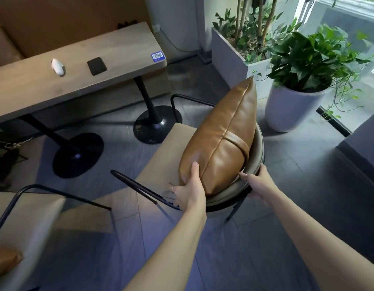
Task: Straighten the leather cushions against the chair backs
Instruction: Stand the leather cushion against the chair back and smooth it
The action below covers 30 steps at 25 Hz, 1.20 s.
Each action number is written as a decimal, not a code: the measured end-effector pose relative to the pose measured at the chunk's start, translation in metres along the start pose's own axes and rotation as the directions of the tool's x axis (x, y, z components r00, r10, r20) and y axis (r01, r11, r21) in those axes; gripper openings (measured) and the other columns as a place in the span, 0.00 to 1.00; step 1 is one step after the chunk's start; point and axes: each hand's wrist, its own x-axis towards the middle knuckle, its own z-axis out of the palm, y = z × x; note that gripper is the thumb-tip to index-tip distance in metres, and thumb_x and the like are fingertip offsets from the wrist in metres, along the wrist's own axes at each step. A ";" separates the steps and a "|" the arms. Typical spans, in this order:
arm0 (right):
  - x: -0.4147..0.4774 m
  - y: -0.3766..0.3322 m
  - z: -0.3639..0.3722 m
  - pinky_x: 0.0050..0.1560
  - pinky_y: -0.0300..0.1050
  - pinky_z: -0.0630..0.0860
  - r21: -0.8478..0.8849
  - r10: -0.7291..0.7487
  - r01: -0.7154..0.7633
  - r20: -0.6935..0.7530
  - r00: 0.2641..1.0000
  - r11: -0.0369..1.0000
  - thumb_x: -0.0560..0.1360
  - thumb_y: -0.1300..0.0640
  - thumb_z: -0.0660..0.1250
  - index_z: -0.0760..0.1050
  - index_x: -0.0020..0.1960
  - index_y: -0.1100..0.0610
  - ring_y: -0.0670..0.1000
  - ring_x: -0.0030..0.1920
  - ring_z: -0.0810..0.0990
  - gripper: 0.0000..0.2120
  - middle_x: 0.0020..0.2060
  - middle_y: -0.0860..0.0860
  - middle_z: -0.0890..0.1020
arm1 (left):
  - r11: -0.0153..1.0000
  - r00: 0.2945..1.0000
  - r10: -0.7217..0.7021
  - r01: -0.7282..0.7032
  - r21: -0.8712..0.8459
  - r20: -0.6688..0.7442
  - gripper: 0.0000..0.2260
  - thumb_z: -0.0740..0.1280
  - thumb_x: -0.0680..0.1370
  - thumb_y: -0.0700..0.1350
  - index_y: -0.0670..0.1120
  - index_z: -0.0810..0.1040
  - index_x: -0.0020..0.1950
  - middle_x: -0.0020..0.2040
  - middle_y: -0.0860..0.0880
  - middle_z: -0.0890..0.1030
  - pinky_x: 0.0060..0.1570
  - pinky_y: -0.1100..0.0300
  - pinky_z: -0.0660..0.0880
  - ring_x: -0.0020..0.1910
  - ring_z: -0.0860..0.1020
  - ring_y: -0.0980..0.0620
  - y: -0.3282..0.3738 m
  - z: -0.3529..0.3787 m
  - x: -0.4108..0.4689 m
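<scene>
Cushion [221, 135]: stands on edge at centre frame, leaning on the chair back [258, 141].
Left grip [189, 191]: my left hand clasps its near corner.
Right grip [258, 181]: my right hand curls on the back's rim.
Advice: press it flat, centred.

Glossy, smooth tan leather cushion [221, 131]; matt black metal chair frame [137, 186]; matt wood-grain table [77, 66].

leather cushion [221, 135] | tan-brown, plump, centre seam and cross band | stands on edge on beige seat, leaning on curved chair back [258, 143] | second tan cushion [4, 262] at lower-left edge, mostly cropped
</scene>
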 end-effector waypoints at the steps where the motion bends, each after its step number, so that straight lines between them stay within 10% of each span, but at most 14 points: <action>1: -0.004 -0.001 0.006 0.50 0.60 0.82 0.004 -0.002 0.002 0.008 1.000 1.000 0.76 0.54 0.75 0.62 0.74 0.51 0.62 0.60 0.82 0.32 0.65 0.55 0.79 | 1.000 1.000 0.019 -0.019 -0.007 -0.001 0.54 0.73 0.65 0.70 0.47 0.53 0.81 0.78 0.45 0.61 0.69 0.39 0.66 0.74 0.64 0.38 0.002 -0.002 0.008; 10: -0.004 -0.011 0.076 0.60 0.69 0.79 0.093 -0.019 0.015 0.044 0.999 0.996 0.75 0.52 0.76 0.65 0.72 0.51 0.59 0.61 0.82 0.31 0.65 0.53 0.80 | 0.996 0.994 0.089 -0.088 -0.030 0.056 0.49 0.75 0.68 0.66 0.48 0.57 0.80 0.74 0.45 0.69 0.68 0.47 0.67 0.71 0.69 0.41 0.053 -0.035 0.075; 15: -0.003 -0.021 0.137 0.33 0.44 0.81 0.132 -0.025 0.015 0.073 0.997 0.991 0.72 0.48 0.78 0.56 0.79 0.48 0.50 0.53 0.82 0.44 0.69 0.49 0.76 | 0.987 0.982 0.156 -0.159 0.020 0.111 0.49 0.76 0.66 0.66 0.49 0.60 0.79 0.74 0.46 0.71 0.70 0.46 0.68 0.71 0.71 0.42 0.097 -0.066 0.135; 23: 0.021 -0.027 0.240 0.68 0.65 0.74 0.104 -0.035 0.035 -0.005 0.999 0.994 0.44 0.24 0.79 0.45 0.79 0.37 0.57 0.73 0.71 0.72 0.76 0.48 0.69 | 0.988 0.973 0.146 -0.151 0.016 0.179 0.54 0.79 0.52 0.69 0.52 0.68 0.74 0.64 0.47 0.79 0.61 0.45 0.76 0.58 0.80 0.43 0.164 -0.102 0.217; 30: 0.024 -0.051 0.318 0.73 0.55 0.66 0.047 0.023 -0.021 -0.043 0.999 0.999 0.69 0.37 0.77 0.39 0.82 0.56 0.60 0.75 0.67 0.60 0.77 0.58 0.66 | 0.957 0.950 0.241 -0.267 0.116 0.199 0.39 0.80 0.61 0.64 0.51 0.73 0.67 0.59 0.48 0.80 0.60 0.48 0.77 0.54 0.80 0.47 0.216 -0.129 0.286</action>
